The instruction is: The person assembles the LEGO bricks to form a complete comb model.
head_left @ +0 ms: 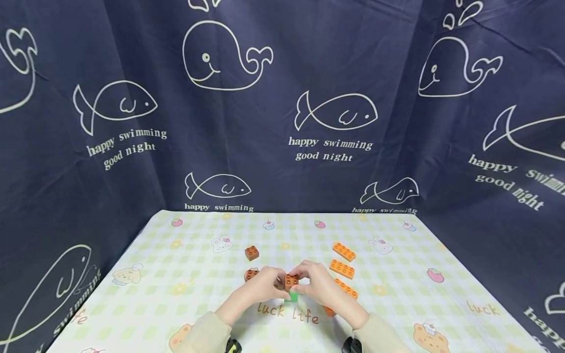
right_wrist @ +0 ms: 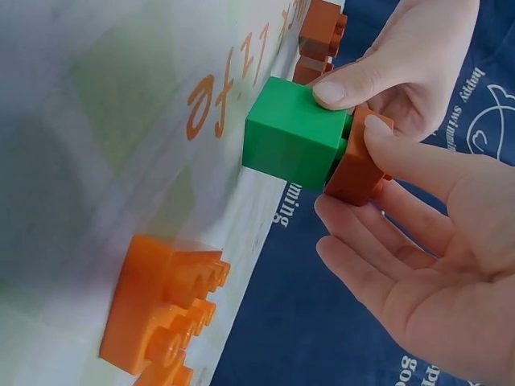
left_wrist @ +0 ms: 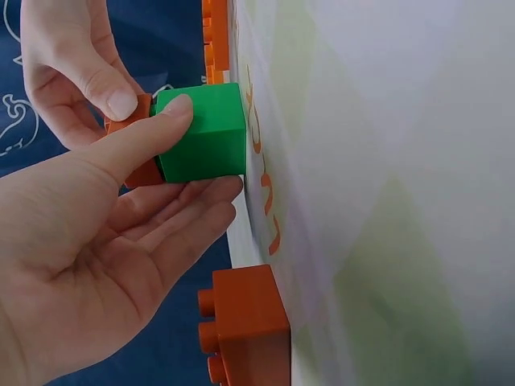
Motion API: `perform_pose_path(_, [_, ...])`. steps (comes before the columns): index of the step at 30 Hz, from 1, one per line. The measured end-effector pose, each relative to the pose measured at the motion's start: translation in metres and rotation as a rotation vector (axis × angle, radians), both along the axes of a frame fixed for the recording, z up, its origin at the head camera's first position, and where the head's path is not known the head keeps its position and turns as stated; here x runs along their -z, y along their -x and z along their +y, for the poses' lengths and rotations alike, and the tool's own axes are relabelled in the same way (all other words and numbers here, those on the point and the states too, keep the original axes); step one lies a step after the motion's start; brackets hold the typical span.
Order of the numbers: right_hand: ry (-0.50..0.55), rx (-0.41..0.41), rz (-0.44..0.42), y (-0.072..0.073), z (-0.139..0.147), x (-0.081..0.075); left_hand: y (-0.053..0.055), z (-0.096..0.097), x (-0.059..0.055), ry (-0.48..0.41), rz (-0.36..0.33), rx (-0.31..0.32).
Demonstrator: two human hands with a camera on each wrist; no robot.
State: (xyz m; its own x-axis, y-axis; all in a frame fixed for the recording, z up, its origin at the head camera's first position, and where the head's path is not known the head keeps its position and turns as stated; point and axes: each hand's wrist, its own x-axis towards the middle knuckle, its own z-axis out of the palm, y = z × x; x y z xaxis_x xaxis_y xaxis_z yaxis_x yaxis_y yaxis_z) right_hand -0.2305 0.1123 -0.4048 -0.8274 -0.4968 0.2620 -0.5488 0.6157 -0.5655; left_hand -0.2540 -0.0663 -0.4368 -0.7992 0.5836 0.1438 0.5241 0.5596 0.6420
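Note:
A green toy building block [right_wrist: 294, 133] stands on the tablecloth between the two hands. My left hand [head_left: 264, 283] grips its sides, with the thumb on one face and fingers on the opposite one. On top of it is a small brown brick [head_left: 291, 280], studs upward. My right hand [head_left: 317, 278] pinches this brown brick between thumb and fingers. In the right wrist view the brown brick leans slightly, and green studs show in a narrow gap under it. The fingers hide part of both pieces.
Two brown bricks, a far one [head_left: 251, 253] and a nearer one [head_left: 251, 274], lie left of the hands. Several orange bricks [head_left: 342, 268] form a column on the right, the nearest partly behind the right forearm. A dark blue curtain [head_left: 282, 63] encloses the checked tablecloth [head_left: 145, 304].

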Motion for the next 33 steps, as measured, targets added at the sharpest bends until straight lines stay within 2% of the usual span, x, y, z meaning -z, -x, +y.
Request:
perform_pose_path(7, [-0.038, 0.03, 0.057, -0.0015, -0.0035, 0.0013, -0.0015, -0.0019, -0.0028, -0.01, -0.011, 0.002])
perform_pose_path(12, [-0.068, 0.031, 0.064, -0.0016, -0.0053, -0.0004, -0.0017, -0.0031, -0.001, -0.03, -0.027, 0.01])
perform_pose_path(20, [-0.071, 0.009, 0.091, 0.003, -0.0052, -0.0024, -0.0003, -0.0028, -0.0035, -0.027, 0.008, 0.028])
perform_pose_path(27, [-0.079, -0.029, 0.078, 0.0056, -0.0023, -0.0016, 0.0007, -0.0013, -0.0027, -0.006, 0.038, 0.025])
perform_pose_path(33, [-0.088, -0.031, 0.043, 0.0058, -0.0009, -0.0013, 0.0002, -0.0007, -0.0024, -0.01, 0.022, 0.027])
